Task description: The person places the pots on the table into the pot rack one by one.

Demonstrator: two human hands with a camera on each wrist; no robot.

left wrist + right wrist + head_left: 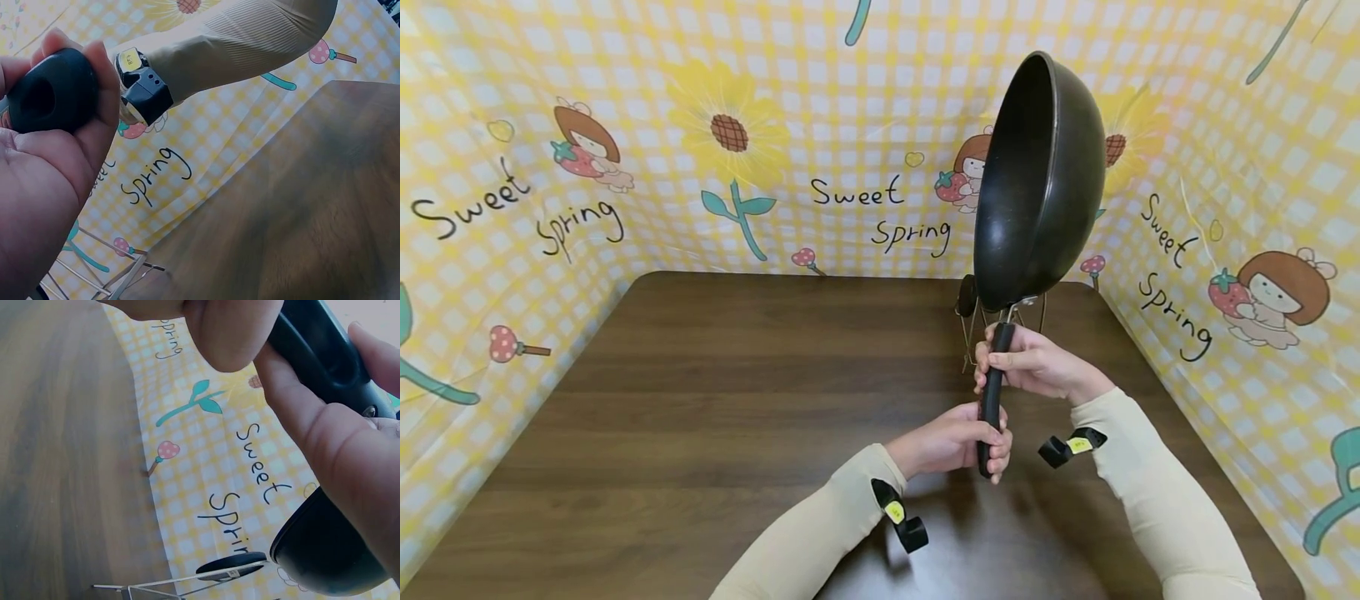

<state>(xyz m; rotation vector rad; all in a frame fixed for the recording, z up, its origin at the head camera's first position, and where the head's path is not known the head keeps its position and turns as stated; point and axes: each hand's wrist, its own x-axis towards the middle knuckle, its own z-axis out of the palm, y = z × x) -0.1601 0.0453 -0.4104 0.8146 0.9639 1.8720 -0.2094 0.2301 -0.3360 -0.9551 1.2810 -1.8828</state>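
Note:
A deep black wok (1078, 183) is held up in the head view, tilted onto its side, its hollow facing left and its black handle (992, 392) pointing down. My right hand (1041, 362) grips the upper part of the handle, just below the bowl. Lower down, my left hand (951, 437) wraps round the handle near its end, thumb across it. The left wrist view looks at the handle's butt (81, 94) within the curled left fingers. In the right wrist view, part of the wok's bowl (331, 550) shows below the right hand (350, 450).
Behind the wok, a thin wire rack (162, 582) stands on the brown wooden table (715, 400), with a round black piece (967, 296) at its left. A yellow checked cloth (820, 100) printed with flowers and lettering walls the table at the back and sides.

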